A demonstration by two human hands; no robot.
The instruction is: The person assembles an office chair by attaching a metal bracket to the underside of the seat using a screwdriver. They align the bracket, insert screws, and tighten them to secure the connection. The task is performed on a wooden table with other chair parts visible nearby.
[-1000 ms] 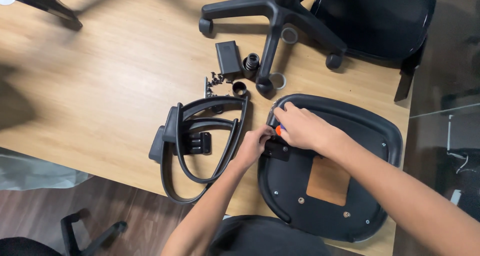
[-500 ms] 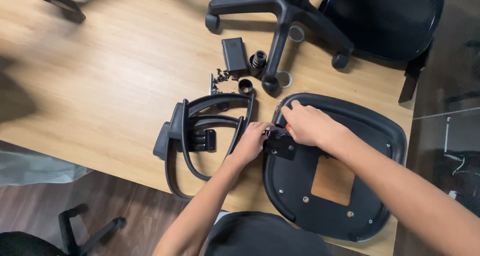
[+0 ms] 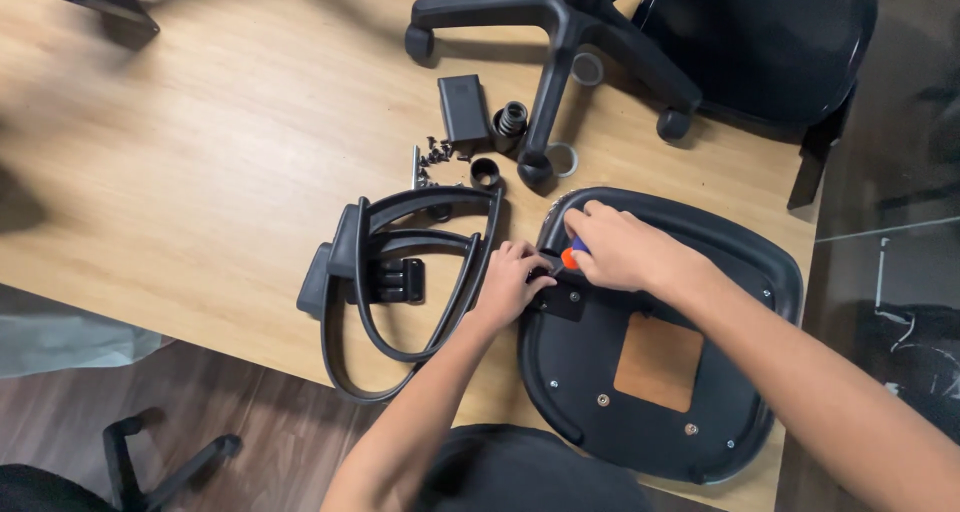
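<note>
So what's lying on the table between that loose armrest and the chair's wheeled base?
In the head view, small screws, a black ring and a flat black box lie between armrest and base.

Even overhead light is falling on the wooden table (image 3: 200,172); soft shadows are pooling, edges are blurring slightly.

What I can't make out

My right hand (image 3: 625,252) hides most of the orange tool (image 3: 570,259); screws (image 3: 437,154) beside the seat (image 3: 660,372) are too small.

The single head-worn camera looks steeply down, from close above, on the wooden table (image 3: 200,172), whose near edge runs along the bottom of the view, with the floor showing beyond its near and right edges.
</note>
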